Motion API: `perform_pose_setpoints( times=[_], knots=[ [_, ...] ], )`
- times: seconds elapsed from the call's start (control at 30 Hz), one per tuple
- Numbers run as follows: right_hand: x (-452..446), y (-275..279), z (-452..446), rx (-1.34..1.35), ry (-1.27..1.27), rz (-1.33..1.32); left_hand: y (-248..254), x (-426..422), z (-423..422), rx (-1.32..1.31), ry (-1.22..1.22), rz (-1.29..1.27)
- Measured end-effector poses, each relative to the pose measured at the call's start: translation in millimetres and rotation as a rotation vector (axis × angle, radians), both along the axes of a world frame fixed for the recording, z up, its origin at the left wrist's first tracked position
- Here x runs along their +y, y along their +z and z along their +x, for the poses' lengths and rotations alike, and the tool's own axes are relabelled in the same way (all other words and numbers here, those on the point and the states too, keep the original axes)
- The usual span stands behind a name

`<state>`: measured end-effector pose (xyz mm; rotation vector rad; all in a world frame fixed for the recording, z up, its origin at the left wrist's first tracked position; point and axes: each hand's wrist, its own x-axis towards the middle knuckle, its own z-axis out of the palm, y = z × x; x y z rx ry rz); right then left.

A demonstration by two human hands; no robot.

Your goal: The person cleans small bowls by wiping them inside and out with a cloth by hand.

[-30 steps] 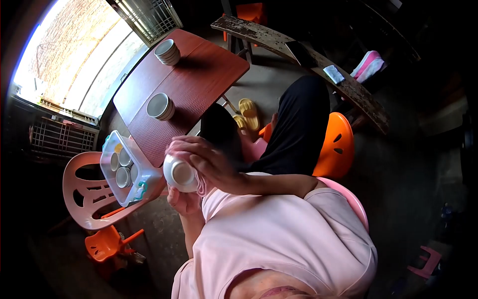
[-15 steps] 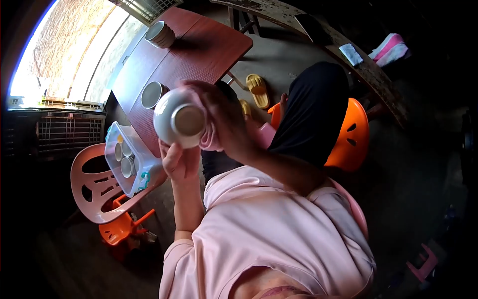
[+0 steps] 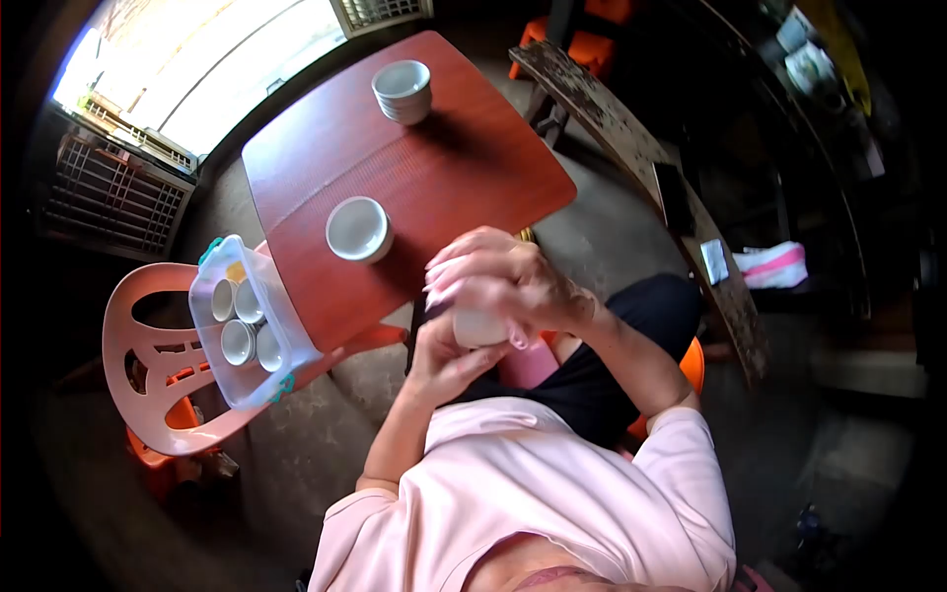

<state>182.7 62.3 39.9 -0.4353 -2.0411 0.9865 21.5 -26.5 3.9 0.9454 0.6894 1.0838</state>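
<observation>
A white bowl [image 3: 477, 328] is held in front of my chest, mostly covered by my fingers. My left hand [image 3: 441, 357] grips it from the left and below. Over its top and right side lies my right hand [image 3: 523, 279], slightly blurred, with a pink cloth [image 3: 517, 336] showing beneath the fingers. Beyond my hands, a white bowl [image 3: 358, 230] stands upright on the red-brown table [image 3: 473, 187]. Farther back on the same table is a stack of white bowls [image 3: 402, 91].
On a pink chair [image 3: 123, 345] to the left rests a clear plastic bin [image 3: 219, 380] containing several bowls. A worn wooden bench [image 3: 631, 138] runs along the right, carrying a dark flat object [image 3: 673, 197] and a small white packet [image 3: 714, 261].
The bowl and both hands have come lower and closer to my body. My right hand has moved over the bowl with the cloth. The camera view has shifted, showing more of the table.
</observation>
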Motion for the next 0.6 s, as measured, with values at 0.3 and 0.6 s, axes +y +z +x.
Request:
perform_pose_setpoints(
  times=[0.3,0.6],
  knots=[
    [36.2,-6.9,-40.9,-0.214,-0.252,0.073,-6.7,53.4,-16.8,0.323,0.278,0.192],
    [93.7,-13.7,3.6,0.154,0.270,-0.340,23.0,54.3,20.3,0.455,0.118,0.294]
  ],
)
